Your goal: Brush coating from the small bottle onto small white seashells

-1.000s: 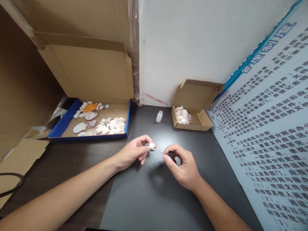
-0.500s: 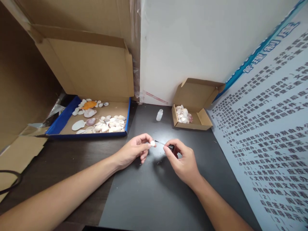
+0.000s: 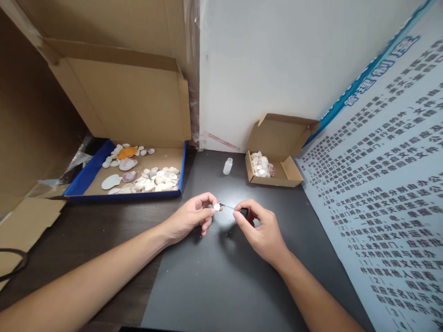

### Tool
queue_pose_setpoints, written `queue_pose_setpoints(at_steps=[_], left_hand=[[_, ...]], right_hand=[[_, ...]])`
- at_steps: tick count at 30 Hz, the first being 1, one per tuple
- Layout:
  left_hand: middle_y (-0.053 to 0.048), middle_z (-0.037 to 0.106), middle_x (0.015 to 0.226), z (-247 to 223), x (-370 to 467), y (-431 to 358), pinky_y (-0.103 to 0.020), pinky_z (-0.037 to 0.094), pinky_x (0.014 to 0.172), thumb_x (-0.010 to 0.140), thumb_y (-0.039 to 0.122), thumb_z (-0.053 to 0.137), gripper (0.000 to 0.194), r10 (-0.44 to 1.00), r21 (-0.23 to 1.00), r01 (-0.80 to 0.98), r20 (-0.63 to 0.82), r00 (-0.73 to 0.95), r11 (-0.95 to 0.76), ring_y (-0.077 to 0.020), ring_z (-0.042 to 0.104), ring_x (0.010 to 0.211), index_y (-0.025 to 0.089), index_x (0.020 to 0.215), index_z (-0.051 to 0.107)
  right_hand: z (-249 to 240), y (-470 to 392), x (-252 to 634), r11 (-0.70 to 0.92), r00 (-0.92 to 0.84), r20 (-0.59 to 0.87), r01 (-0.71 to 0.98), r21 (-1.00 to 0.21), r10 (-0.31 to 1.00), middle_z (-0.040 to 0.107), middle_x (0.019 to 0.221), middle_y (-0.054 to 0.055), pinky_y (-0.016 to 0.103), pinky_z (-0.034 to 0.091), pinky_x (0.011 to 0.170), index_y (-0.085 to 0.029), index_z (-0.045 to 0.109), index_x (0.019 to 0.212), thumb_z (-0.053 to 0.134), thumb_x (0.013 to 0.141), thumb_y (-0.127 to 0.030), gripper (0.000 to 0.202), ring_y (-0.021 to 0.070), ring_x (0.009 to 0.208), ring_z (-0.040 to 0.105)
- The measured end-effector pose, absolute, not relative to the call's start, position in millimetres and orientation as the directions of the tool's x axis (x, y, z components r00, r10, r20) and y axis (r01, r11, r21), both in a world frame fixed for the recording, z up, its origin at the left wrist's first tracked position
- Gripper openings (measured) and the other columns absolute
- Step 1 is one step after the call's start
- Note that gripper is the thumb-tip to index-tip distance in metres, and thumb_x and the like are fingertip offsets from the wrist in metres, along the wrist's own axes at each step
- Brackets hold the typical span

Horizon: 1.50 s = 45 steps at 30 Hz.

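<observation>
Between thumb and fingers, my left hand (image 3: pixel 194 216) pinches a small white shell (image 3: pixel 217 207) above the dark mat. My right hand (image 3: pixel 259 226) is closed round the black cap of a small brush (image 3: pixel 244 212), whose thin stem points left. The brush's dark tip is at the shell's right edge; whether it touches is too small to tell. Beyond both hands a small white bottle (image 3: pixel 227 167) stands upright on the mat, its neck uncapped.
A blue-edged cardboard box (image 3: pixel 121 197) at the left holds many shells, one orange. A smaller open cardboard box (image 3: pixel 277 182) at the back right holds white shells. A printed board (image 3: pixel 391 184) borders the right side; a white panel (image 3: pixel 263 60) stands behind.
The brush tip has come slightly closer to the shell, or overlaps its edge. Both hands keep their holds. The whole view has shifted a little.
</observation>
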<state>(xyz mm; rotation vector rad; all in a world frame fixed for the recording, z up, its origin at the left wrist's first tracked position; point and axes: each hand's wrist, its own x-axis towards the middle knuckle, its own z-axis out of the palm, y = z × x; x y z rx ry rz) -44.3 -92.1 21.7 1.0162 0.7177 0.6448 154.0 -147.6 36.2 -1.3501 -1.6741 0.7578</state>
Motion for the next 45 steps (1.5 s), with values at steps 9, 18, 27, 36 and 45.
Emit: queue_pose_setpoints(at_steps=[9,18,27,36,45], left_hand=[[0.006,0.053,0.073,22.3,-43.1,-92.4,-0.018,0.044,0.040,0.077,0.034,0.072,0.028,0.771,0.911,-0.133,-0.245,0.588,0.391,-0.0029,0.046,0.041,0.018,0.087,0.051],[0.008,0.052,0.068,21.2,-42.8,-92.5,-0.018,0.042,0.038,0.078,0.036,0.073,0.030,0.774,0.910,-0.126,-0.255,0.580,0.394,-0.0031,0.045,0.039,0.019,0.088,0.050],[0.009,0.049,0.064,22.7,-41.9,-93.4,-0.017,0.041,0.037,0.078,0.036,0.072,0.029,0.787,0.907,-0.130,-0.269,0.555,0.401,-0.0031,0.042,0.037,0.020,0.086,0.048],[0.008,0.051,0.067,20.8,-42.3,-92.5,-0.017,0.041,0.037,0.081,0.036,0.070,0.028,0.785,0.910,-0.123,-0.266,0.560,0.395,-0.0028,0.042,0.038,0.020,0.087,0.049],[0.009,0.047,0.058,17.5,-43.8,-92.8,-0.018,0.042,0.041,0.082,0.036,0.069,0.025,0.774,0.917,-0.096,-0.266,0.574,0.387,-0.0051,0.041,0.041,0.020,0.088,0.051]], right_hand=[[36.3,-148.9,153.9,0.225,-0.094,0.205,0.439,-0.870,0.974,0.052,0.063,-0.004,0.023,0.039,0.054,-0.019,0.063,0.090,0.055,0.089,-0.026,0.011,0.0118,0.055,0.048],[35.3,-149.4,155.0,0.270,-0.087,0.259,0.445,-0.854,0.962,0.053,0.064,-0.004,0.023,0.041,0.055,-0.020,0.062,0.096,0.054,0.092,-0.027,0.012,0.0118,0.056,0.050],[35.0,-148.5,156.3,0.221,-0.110,0.192,0.434,-0.873,0.975,0.051,0.064,-0.004,0.023,0.039,0.054,-0.020,0.062,0.096,0.054,0.092,-0.030,0.013,0.0120,0.056,0.048],[34.1,-147.0,156.2,0.205,-0.078,0.191,0.480,-0.853,0.978,0.051,0.062,-0.004,0.023,0.038,0.054,-0.019,0.062,0.095,0.055,0.092,-0.030,0.013,0.0117,0.055,0.047],[35.7,-149.1,154.0,0.200,-0.081,0.186,0.538,-0.819,0.979,0.051,0.062,-0.004,0.024,0.038,0.055,-0.020,0.063,0.092,0.054,0.092,-0.029,0.013,0.0123,0.055,0.048]])
